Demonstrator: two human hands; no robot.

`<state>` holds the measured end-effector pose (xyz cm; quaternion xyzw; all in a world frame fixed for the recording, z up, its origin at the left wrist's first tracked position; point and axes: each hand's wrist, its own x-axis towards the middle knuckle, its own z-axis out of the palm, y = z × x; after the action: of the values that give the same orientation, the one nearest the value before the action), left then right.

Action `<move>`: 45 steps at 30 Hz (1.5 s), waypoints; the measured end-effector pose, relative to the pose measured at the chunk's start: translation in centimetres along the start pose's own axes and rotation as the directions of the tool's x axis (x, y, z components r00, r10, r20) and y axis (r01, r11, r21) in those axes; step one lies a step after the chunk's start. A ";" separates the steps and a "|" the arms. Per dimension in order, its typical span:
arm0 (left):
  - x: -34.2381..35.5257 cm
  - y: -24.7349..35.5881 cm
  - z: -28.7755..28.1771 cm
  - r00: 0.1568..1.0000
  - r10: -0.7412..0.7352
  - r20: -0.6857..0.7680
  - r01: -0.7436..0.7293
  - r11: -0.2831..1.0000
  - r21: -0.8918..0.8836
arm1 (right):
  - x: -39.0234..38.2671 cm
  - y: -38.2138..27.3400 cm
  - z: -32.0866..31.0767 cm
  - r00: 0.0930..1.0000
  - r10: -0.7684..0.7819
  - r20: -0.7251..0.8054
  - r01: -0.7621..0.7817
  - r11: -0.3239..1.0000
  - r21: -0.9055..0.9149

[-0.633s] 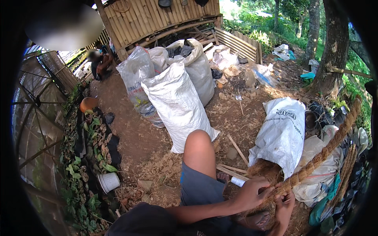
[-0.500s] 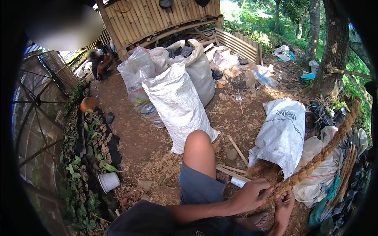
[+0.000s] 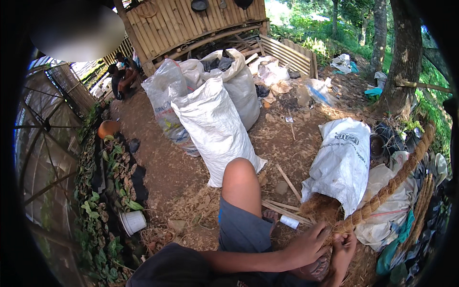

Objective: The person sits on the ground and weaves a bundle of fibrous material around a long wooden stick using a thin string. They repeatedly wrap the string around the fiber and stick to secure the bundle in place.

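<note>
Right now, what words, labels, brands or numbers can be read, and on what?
I won't copy wording or brands; where print stands:
White sack with brown fibre at its mouth: dark lettering, partly legible.
Translucent plastic sack: blue and red lettering, creased, only partly legible.
Dark clothing at the lower edge: small pale mark, too small to read.

1. Between 3 and 4 o'clock: rope (image 3: 389, 188), golden brown, ringed by spiral lines.
2. 4 o'clock: loose fibre (image 3: 321, 206), reddish brown.
3. 3 o'clock: printed sack (image 3: 337, 165), white with dark lettering.
4. 5 o'clock: spool (image 3: 289, 221), white.
5. 6 o'clock: shorts (image 3: 243, 229), slate grey.
6. 9 o'clock: rounded object (image 3: 109, 128), orange.
7. 11 o'clock: bamboo wall (image 3: 184, 31), tan-striped.
</note>
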<state>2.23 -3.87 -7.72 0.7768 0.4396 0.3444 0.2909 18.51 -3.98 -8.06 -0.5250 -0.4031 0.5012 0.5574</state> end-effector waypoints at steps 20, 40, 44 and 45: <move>1.0 -1.6 -1.7 0.967 -0.242 -0.086 0.191 0.903 -0.384 | 1.0 -0.9 3.6 0.983 0.148 0.106 -0.162 0.448 0.879; 3.7 -3.3 0.6 0.877 -0.406 0.256 0.333 0.129 -0.934 | 0.2 -0.6 3.2 0.983 0.163 0.086 -0.146 0.402 0.904; 3.9 -3.5 0.4 0.865 -0.362 0.346 0.383 0.031 -0.923 | 0.4 -0.6 3.1 0.970 0.222 0.097 -0.174 0.361 0.916; 3.8 -3.7 0.4 0.867 -0.345 0.359 0.382 -0.001 -0.924 | 0.6 -0.6 2.9 0.967 0.227 0.113 -0.193 0.371 0.908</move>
<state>2.20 1.11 -9.71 0.2491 0.2796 0.4473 0.8122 15.85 -2.87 -7.13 -0.1892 0.0154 0.6975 0.6910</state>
